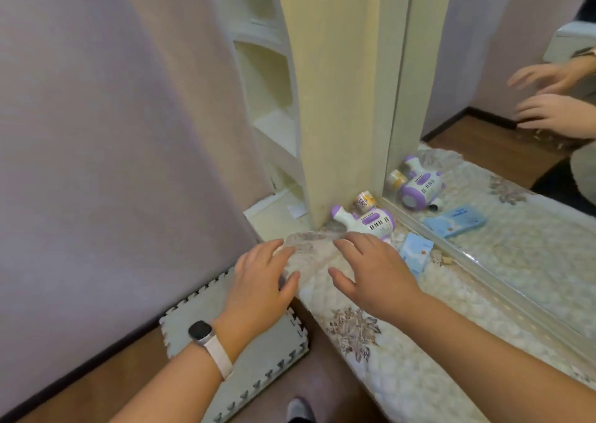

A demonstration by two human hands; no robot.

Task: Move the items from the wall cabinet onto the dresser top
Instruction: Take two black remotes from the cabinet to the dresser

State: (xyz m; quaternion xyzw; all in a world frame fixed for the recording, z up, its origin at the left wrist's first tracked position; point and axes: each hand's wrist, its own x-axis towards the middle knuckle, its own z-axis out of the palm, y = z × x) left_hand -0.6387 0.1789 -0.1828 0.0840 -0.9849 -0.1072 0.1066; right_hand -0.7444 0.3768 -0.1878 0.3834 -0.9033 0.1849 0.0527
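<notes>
A white and purple toy (364,221) lies on the dresser top (387,342), which has a quilted floral cover. A small patterned cup (364,200) stands behind the toy, against the cabinet side. A light blue card pack (416,251) lies to the toy's right. My left hand (261,280) hovers at the dresser's left corner, fingers spread, holding nothing. My right hand (371,268) is flat over the cover just in front of the toy, empty. The wall cabinet (271,100) with open white shelves stands behind, at the left; its visible shelves hold nothing but a paper scrap.
A mirror (503,132) along the dresser's back reflects the toy, cup, pack and both hands. A grey foam puzzle mat (258,368) lies on the wooden floor below my left hand. A lilac wall fills the left side.
</notes>
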